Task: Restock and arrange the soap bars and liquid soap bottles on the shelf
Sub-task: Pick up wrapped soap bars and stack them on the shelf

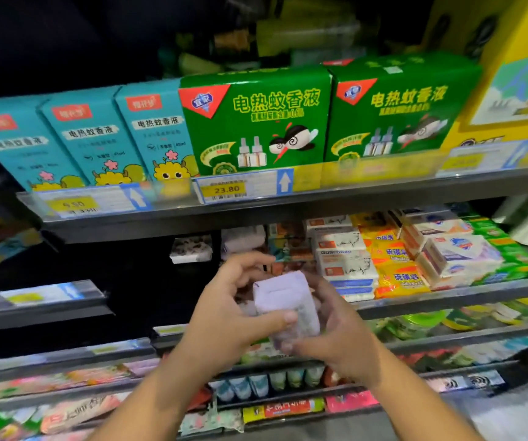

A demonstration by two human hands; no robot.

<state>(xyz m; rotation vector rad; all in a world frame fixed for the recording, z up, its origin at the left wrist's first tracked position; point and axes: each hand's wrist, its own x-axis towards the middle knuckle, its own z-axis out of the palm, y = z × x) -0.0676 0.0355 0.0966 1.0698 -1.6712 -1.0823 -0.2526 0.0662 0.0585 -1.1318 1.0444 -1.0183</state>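
Nearest the camera, the lowest shelves carry pink and green packets (75, 409) and a row of pale tubes (272, 381). Above them both forearms reach in and hold one soap bar (283, 297), a pale lilac box, in the air in front of the soap shelf (447, 299) and touching nothing on it. The left hand (224, 310) grips the box from the left, thumb laid across its front and fingers (250, 259) curled over the top. The right hand (339, 332) cradles it from the right and below, fingers wrapped round its lower end. Behind the hands, the soap shelf holds stacked white soap bars (345, 259), then yellow soap packs (396, 268), white-and-blue bars (460, 256) and green packs (511, 249) further right. A small patterned box (191, 249) sits alone in the dark left part. The upper shelf (288, 211) carries teal boxes (97, 138) on the left, two green boxes (256, 122) beside them and a yellow box (511, 74) at the far right, with a price tag (227, 189) reading 23.80 on its rim.
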